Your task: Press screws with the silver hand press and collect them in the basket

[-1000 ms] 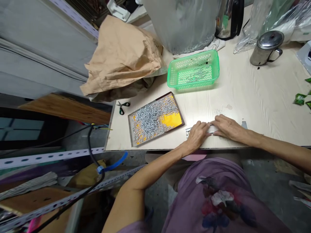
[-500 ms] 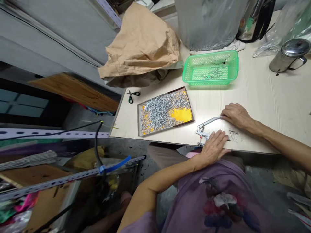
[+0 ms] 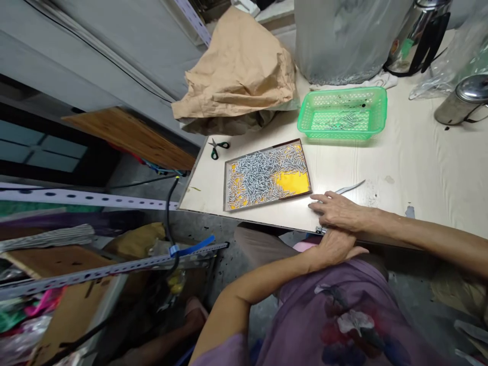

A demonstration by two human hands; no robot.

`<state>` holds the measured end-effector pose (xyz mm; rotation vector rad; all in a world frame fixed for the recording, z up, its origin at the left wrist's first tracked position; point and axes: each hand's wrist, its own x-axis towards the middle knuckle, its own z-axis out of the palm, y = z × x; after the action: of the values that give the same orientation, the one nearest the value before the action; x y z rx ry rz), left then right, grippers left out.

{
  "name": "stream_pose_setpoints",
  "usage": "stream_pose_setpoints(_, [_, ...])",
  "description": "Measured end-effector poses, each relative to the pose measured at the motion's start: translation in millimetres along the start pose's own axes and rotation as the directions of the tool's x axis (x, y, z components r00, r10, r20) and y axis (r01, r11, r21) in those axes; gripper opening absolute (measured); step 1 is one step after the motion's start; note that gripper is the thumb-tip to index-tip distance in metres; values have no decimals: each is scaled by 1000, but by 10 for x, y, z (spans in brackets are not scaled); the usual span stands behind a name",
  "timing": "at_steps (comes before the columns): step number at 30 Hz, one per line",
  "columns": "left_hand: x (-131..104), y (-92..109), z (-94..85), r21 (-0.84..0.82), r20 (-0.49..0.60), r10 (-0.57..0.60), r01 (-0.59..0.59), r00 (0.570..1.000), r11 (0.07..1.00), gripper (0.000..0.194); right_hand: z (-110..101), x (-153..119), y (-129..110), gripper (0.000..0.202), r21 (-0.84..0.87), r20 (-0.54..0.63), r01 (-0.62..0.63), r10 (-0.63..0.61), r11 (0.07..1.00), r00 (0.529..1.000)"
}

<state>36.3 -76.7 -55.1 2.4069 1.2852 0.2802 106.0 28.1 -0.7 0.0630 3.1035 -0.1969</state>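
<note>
At the table's front edge, a small metal hand press is mostly covered by my hands. Its lever handle (image 3: 353, 187) sticks out behind my right hand, and a bit of its metal base (image 3: 321, 230) shows at the edge. My right hand (image 3: 339, 211) lies across the press, off the lever, with its fingers apart and pointing left towards the tray. Beneath it is my left hand (image 3: 335, 246), its thumb stretched out and its fingertips hidden. Left of the hands, a shallow tray (image 3: 225, 188) holds many small metal pins (image 3: 259, 173) over a yellow bottom.
A green plastic basket (image 3: 343, 135) with some metal pins stands behind. Black-handled scissors (image 3: 217, 148) lie near the left table edge. Further back are a brown paper bag (image 3: 244, 66), a large clear plastic bag (image 3: 343, 40), a kettle (image 3: 417, 40) and a metal cup (image 3: 457, 104).
My right hand has let go of the lever's end and moved left over the press, now covering it and part of my left hand. The view has shifted slightly.
</note>
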Motion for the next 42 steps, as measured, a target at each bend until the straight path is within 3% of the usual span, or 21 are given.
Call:
stream_pose_setpoints(6, [-323,8,-117,-9,-160,40,-42,986,999,31,174,111,25,12,-9,-66,146,-146,989,987])
stream_pose_setpoints(9, [-556,-137,-270,15,-204,41,-39,978,999,21,265,113,41,12,41,-148,126,-118,991,982])
stream_pose_setpoints(11, [-644,-339,-455,31,-273,31,-24,962,999,18,245,88,82,17,121,-274,78,-42,990,961])
stream_pose_setpoints(12, [-655,-470,-571,41,-321,11,2,947,999,19,200,70,118,20,169,-350,50,13,984,937])
stream_pose_setpoints(13, [-642,-614,-698,57,-437,-62,96,897,994,20,135,50,168,23,220,-423,23,74,975,903])
stream_pose_setpoints(14, [-609,-764,-828,60,-527,-184,253,830,966,20,51,30,234,24,268,-484,-5,139,963,864])
stream_pose_setpoints(16, [-493,-1053,-1068,45,-592,-405,531,697,847,19,-143,-2,423,22,351,-571,-78,279,933,772])
stream_pose_setpoints(18, [-347,-1281,-1242,44,-524,-580,700,623,712,16,-332,-20,688,17,415,-610,-180,419,892,672])
stream_pose_setpoints(22, [-108,-1487,-1362,110,-330,-758,821,562,561,16,-568,-52,1300,17,462,-634,-402,612,790,474])
stream_pose_setpoints(24, [-45,-1506,-1360,158,-266,-796,839,544,520,16,-604,-85,1496,22,449,-642,-482,647,752,412])
stream_pose_setpoints(25, [-26,-1509,-1357,180,-243,-807,842,539,508,17,-606,-107,1533,25,436,-643,-506,651,744,403])
stream_pose_setpoints(27, [-8,-1518,-1357,211,-210,-815,839,541,502,19,-582,-155,1469,28,402,-633,-520,639,754,437])
stream_pose_setpoints(32, [-19,-1567,-1417,241,-160,-786,795,598,556,24,-372,-314,762,27,355,-486,-375,511,857,708])
stream_pose_setpoints(34, [-40,-1550,-1452,229,-177,-750,768,637,598,24,-239,-410,450,29,365,-409,-338,476,867,779])
stream_pose_setpoints(37, [-93,-1393,-1468,76,-249,-678,712,692,699,21,-31,-584,101,34,390,-306,-360,488,848,817])
stream_pose_setpoints(39, [-141,-1192,-1424,-160,-239,-677,660,696,734,15,88,-697,-48,34,403,-261,-384,506,831,822])
stream_pose_setpoints(40, [-167,-1073,-1382,-302,-193,-696,633,692,713,12,136,-744,-103,34,405,-245,-395,515,824,822])
stream_pose_setpoints(42, [-216,-832,-1260,-549,-37,-728,594,685,587,13,208,-812,-186,34,403,-225,-422,535,812,814])
